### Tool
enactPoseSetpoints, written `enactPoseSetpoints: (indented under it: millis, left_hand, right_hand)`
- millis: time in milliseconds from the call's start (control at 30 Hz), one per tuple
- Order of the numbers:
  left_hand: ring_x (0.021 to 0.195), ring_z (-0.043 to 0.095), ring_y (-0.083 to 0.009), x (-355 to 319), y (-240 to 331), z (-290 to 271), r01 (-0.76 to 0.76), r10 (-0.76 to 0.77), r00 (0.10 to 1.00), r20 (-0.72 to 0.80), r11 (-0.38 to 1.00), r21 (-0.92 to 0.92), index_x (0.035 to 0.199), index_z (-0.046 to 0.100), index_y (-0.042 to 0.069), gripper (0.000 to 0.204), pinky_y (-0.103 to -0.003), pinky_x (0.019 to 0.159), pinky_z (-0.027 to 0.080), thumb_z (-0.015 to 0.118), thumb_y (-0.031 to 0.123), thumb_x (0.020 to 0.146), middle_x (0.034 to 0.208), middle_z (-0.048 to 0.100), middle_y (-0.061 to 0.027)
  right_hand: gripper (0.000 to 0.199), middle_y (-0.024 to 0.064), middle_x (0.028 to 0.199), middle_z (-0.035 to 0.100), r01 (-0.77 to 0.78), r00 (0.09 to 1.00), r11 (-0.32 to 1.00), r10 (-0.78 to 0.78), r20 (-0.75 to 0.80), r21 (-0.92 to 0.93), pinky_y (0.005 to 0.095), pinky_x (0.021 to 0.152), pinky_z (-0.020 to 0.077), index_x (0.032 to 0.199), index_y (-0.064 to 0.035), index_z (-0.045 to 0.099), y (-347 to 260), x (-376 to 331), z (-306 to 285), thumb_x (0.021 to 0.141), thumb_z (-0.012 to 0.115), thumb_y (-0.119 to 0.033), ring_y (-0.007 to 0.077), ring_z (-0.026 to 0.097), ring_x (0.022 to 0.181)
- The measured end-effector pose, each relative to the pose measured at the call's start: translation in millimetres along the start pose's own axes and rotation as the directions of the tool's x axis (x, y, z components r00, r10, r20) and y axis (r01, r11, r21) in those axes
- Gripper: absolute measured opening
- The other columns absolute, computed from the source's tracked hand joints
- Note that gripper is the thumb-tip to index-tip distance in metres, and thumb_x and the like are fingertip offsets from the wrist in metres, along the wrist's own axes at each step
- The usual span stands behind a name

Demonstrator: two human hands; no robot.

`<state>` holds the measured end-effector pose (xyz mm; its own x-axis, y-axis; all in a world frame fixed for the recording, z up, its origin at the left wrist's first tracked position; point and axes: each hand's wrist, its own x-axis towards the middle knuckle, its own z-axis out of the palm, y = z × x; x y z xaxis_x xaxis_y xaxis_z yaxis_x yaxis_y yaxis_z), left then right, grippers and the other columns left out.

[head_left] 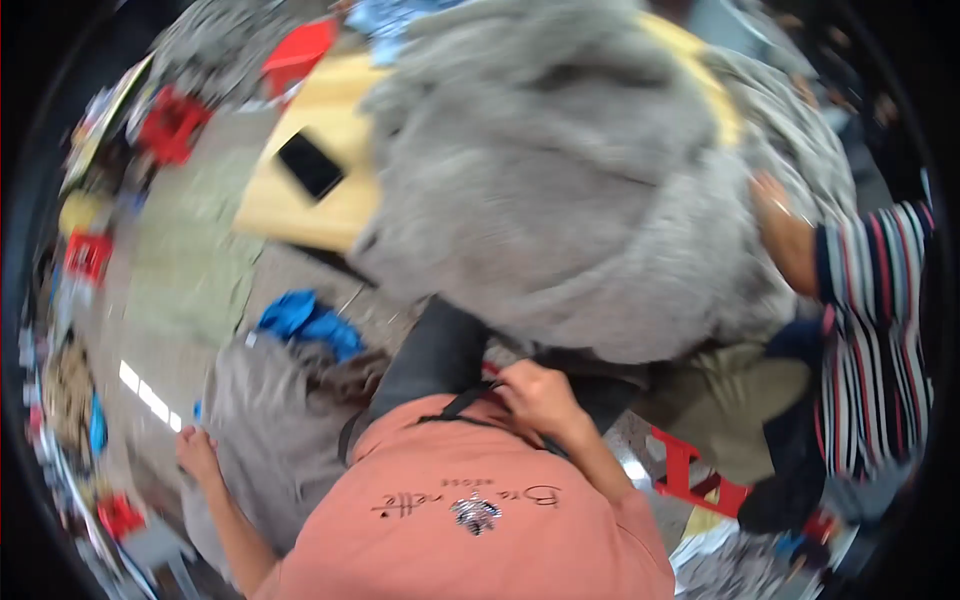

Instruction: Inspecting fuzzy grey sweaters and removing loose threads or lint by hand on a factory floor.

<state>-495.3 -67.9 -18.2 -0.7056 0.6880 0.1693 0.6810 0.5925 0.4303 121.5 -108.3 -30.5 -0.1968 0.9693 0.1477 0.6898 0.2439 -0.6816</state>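
Observation:
At my waist, my right hand [543, 398] is closed around a black strap [470, 400] that runs across the front of my pink shirt. Out to the left, my left hand [198, 452] has its fingers loosely apart and holds nothing I can see. Beside it lies a heap of grey-brown cloth [270, 430]; whether the hand touches it I cannot tell. In front of me a big grey plush fabric [560, 190] covers much of a light wooden table [335, 100] and hangs over its near edge. A black phone [310, 166] lies on the bare wood.
At the right, another person in a striped sleeve [875, 250] rests a hand [780, 225] on the plush fabric. A blue cloth [312, 322] is on the floor by my left leg. Red stools stand about, one [695, 475] at the right, another [172, 124] far left.

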Motion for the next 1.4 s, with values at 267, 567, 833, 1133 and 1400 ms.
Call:
enactPoseSetpoints:
  millis: [267,567,833,1133,1400]
  left_hand:
    - [0.109,0.048,-0.0295,-148,459,13,-0.858,0.978,0.095,-0.187,-0.015,-0.514,0.114,0.048,0.003,0.055,-0.033,0.082,0.043,0.069,-0.001,0.064,0.122,0.046,-0.0167]
    - [0.065,0.060,-0.0188,-232,647,12,-0.359,0.960,0.163,-0.226,-0.156,-0.920,0.090,0.060,0.001,0.015,-0.031,0.056,0.049,0.054,0.007,0.077,0.071,0.063,-0.0081]
    - [0.044,0.048,-0.0305,-368,440,1,0.243,0.550,-0.712,-0.437,-0.391,-0.888,0.062,0.042,0.002,0.015,-0.041,0.041,0.037,0.056,0.008,0.061,0.050,0.045,-0.0134]
    - [0.058,0.056,-0.0297,-308,473,24,-0.302,0.842,-0.328,-0.429,-0.523,-0.797,0.076,0.055,0.003,0.020,-0.037,0.053,0.046,0.069,0.010,0.063,0.066,0.055,-0.0120]
    - [0.064,0.058,-0.0242,-202,589,92,-0.852,0.964,0.235,-0.124,0.142,-0.504,0.096,0.055,-0.002,0.023,-0.033,0.059,0.048,0.057,0.006,0.075,0.085,0.060,-0.0126]
  right_hand:
    - [0.016,0.0122,0.077,0.055,-0.120,0.993,0.991,0.119,-0.016,-0.063,0.0395,0.056,0.0464,0.081,-0.0030,0.052,0,-16,-9,0.073,0.061,-0.014,0.0314,0.057,0.069]
    - [0.019,0.0140,0.080,0.056,-0.405,0.914,0.913,0.401,-0.064,-0.052,0.0396,0.061,0.0466,0.086,-0.0038,0.054,-2,-75,-7,0.076,0.060,-0.019,0.0313,0.057,0.071]
    - [0.057,0.0135,0.118,0.051,0.228,0.842,-0.095,0.519,-0.147,0.969,0.0346,0.091,0.0416,0.123,0.0058,0.041,-15,-60,-65,0.082,0.056,-0.032,0.0208,0.051,0.106]
    - [0.039,0.0087,0.108,0.060,0.077,0.929,0.288,0.327,-0.174,0.955,0.0281,0.086,0.0428,0.105,0.0038,0.058,-14,-72,-66,0.068,0.047,0.010,0.0156,0.056,0.098]
    - [0.042,0.0072,0.107,0.059,-0.142,0.964,0.357,0.263,0.047,0.923,0.0288,0.088,0.0405,0.109,0.0029,0.056,-17,-71,-50,0.068,0.055,0.010,0.0152,0.053,0.101]
